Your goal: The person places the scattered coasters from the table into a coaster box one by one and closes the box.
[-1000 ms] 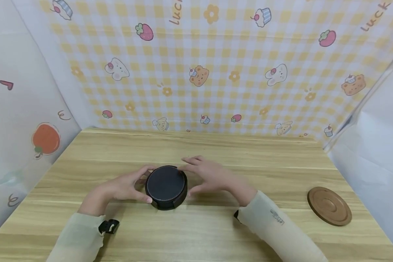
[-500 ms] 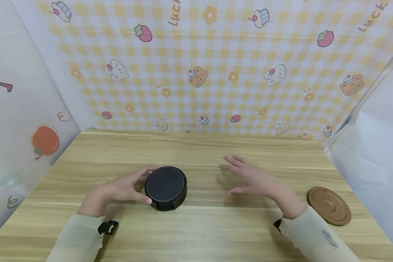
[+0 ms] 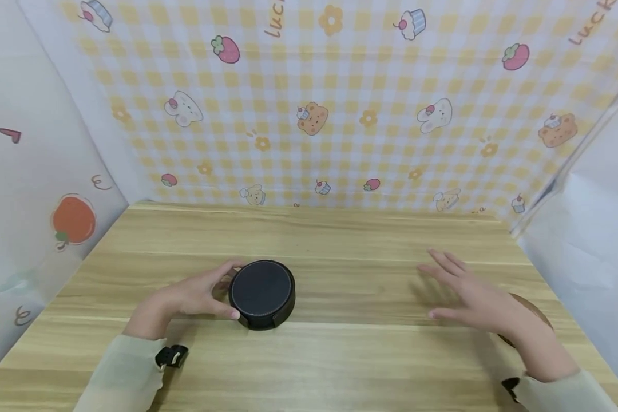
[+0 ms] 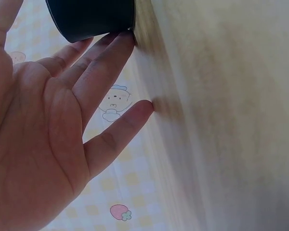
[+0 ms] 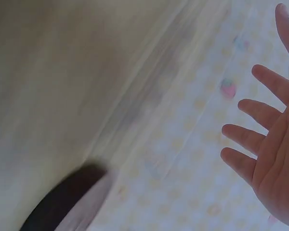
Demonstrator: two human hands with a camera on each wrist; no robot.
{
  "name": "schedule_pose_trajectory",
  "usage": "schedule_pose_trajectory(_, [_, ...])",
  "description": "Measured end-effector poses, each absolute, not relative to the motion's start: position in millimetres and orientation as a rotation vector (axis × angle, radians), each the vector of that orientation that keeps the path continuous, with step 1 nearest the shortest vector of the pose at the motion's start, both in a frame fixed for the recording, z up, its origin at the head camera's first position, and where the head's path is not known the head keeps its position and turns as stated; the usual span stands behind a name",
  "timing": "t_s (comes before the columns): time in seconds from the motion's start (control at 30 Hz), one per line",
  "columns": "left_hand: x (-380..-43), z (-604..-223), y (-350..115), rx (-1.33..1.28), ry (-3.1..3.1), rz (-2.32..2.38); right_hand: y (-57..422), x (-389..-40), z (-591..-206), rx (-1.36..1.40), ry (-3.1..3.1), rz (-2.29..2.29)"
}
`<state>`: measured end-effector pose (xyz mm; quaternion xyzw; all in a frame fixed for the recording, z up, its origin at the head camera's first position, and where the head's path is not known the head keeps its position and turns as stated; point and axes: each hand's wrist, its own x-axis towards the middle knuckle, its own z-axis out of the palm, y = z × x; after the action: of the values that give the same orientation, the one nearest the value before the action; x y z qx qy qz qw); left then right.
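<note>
A round black coaster holder [image 3: 262,294] with a stitched disc on top stands on the table left of centre. My left hand [image 3: 195,295] grips its left side, thumb on the near edge and fingers on the far one. In the left wrist view the fingertips touch the lower side of the holder [image 4: 94,17], while the little finger [image 4: 123,132] is apart from it. My right hand [image 3: 468,294] hovers over the right of the table, fingers spread and holding nothing. Beneath its wrist lies a brown round coaster [image 3: 533,308], partly hidden by the arm.
The wood-grain table [image 3: 340,360] ends at a yellow checked cloth [image 3: 340,86] at the back. White sheets stand along the left [image 3: 31,171] and right [image 3: 592,200] sides. A black strap [image 3: 171,357] hangs at my left cuff.
My right hand has left the holder's right side and moved far to the right, over the brown coaster. The left hand and the holder have stayed in place.
</note>
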<state>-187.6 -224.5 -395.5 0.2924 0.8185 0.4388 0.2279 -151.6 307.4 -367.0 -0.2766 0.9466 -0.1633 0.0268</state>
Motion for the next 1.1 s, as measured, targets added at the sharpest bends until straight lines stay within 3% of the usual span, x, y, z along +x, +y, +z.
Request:
schedule_pose_trajectory(0.33, [-188, -395, -224, 0.785, 2.276, 1.196, 388, -135, -386, -0.491, 2.951, -0.591])
schedule_pose_trajectory(1.1, [-185, -393, -224, 0.750, 2.320, 1.161, 445, -120, -412, -0.474, 2.899, -0.481])
